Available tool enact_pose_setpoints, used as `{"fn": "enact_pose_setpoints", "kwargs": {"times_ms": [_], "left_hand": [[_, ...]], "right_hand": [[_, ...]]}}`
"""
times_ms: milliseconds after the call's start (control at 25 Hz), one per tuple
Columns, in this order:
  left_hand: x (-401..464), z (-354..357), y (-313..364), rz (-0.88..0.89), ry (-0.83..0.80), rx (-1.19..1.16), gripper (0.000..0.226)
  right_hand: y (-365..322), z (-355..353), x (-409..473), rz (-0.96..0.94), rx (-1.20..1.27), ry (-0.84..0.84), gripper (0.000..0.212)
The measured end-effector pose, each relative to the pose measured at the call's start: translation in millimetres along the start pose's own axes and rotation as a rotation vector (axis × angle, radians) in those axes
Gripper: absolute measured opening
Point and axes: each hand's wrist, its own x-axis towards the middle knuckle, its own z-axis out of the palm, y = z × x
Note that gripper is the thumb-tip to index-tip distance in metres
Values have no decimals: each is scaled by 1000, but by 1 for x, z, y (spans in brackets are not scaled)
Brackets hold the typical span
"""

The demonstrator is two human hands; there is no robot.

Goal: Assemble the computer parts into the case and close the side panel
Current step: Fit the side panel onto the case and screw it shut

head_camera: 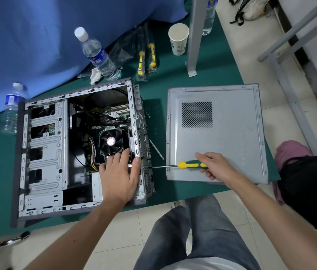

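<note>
Now the left hand (119, 175) lies spread, fingers straight, over the rear edge of the open computer case (79, 151). Just beside it, the right hand (215, 165) grips a screwdriver (188, 165), its tip touching the case's back. Under that hand the side panel (216, 133) lies flat on the table (173, 78).

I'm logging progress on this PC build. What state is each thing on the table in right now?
computer case: on its side, open.
side panel: off, flat beside the case.
screwdriver: gripped by right hand, tip at the case's rear.
left hand: resting open on the case's edge.
near water bottle: capped, upright.
far-left bottle: capped.
paper cup: upright.
spare screwdrivers: bagged.
</note>
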Motion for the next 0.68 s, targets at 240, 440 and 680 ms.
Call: {"fn": "enact_pose_setpoints", "kwargs": {"times_ms": [240, 440, 680], "left_hand": [[0, 0, 0, -1, 2, 7, 62], [0, 0, 0, -2, -8, 21, 64], [-1, -1, 1, -3, -2, 14, 66]], "right_hand": [[2, -7, -3, -73, 82, -32, 18], [-1, -4, -2, -9, -63, -6, 48], [1, -8, -1, -47, 212, -102, 14]]}}
